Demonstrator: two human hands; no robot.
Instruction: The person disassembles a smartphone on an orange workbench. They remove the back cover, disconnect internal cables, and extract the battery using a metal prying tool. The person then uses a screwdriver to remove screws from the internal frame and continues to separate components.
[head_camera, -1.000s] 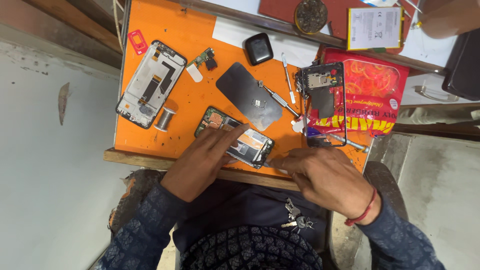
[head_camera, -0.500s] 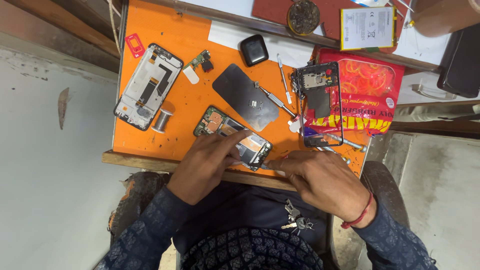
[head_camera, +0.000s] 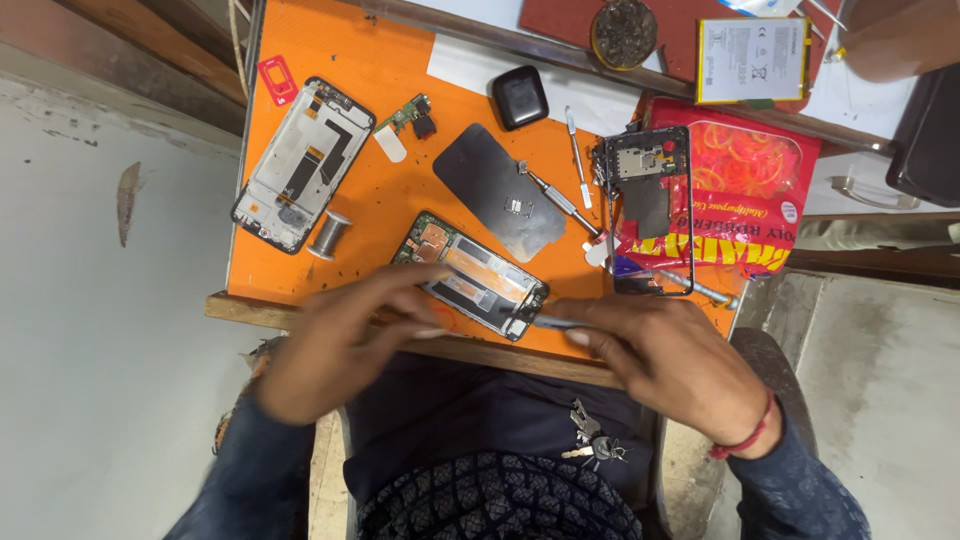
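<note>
An opened phone (head_camera: 472, 274) with its insides showing lies tilted near the front edge of the orange work mat (head_camera: 400, 190). My left hand (head_camera: 345, 335), blurred by motion, rests its fingers on the phone's near left side. My right hand (head_camera: 665, 355) pinches a thin metal tool (head_camera: 552, 322) whose tip meets the phone's lower right corner. A dark back cover (head_camera: 500, 190) lies just beyond the phone.
A second phone frame (head_camera: 303, 163) lies at the mat's left with a solder spool (head_camera: 328, 235) beside it. Another open frame (head_camera: 650, 205) rests on a red packet (head_camera: 740, 190). A black case (head_camera: 520, 97), small tools (head_camera: 560, 195), a circuit piece (head_camera: 412, 112), a battery (head_camera: 752, 60) and keys (head_camera: 595, 440) are also in view.
My left hand has slid left along the phone and is blurred. My right hand has shifted slightly, still at the phone's corner. The view has tilted a little.
</note>
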